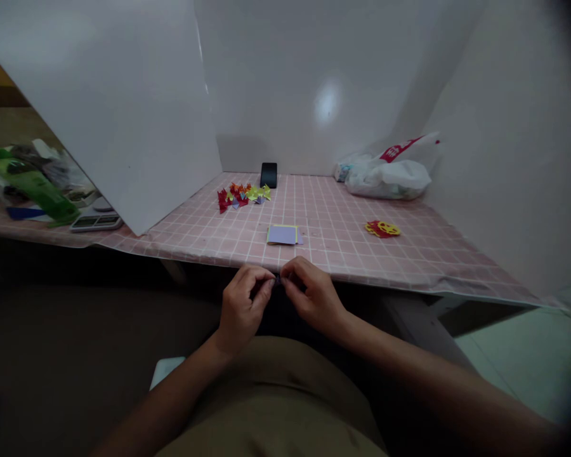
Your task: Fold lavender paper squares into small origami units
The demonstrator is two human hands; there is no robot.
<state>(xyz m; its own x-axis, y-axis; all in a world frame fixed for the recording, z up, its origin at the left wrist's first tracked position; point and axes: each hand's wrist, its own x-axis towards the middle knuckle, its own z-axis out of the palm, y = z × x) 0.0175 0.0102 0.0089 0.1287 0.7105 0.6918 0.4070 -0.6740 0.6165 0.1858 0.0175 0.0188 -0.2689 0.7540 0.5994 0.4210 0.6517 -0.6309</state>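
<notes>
My left hand (248, 298) and my right hand (311, 293) meet just in front of the table edge, both with thumb and forefinger pinched. Between the fingertips is a small dark purplish piece of folded paper (278, 279), mostly covered by the fingers; its exact shape is too small to tell. Just beyond the hands lies a stack of paper squares (282, 235), lilac on top with yellow showing at its edges. Farther back to the left sits a cluster of small folded paper figures (240, 195) in red, orange, yellow and some lilac.
A black phone (269, 175) leans near the back panel. White plastic bags (387, 176) lie back right, and red and yellow cut-out pieces (383, 229) nearer. White panels (137, 114) enclose the pink checked table (323, 209). Outside, left, are a scale (96, 220) and green bottle (35, 184).
</notes>
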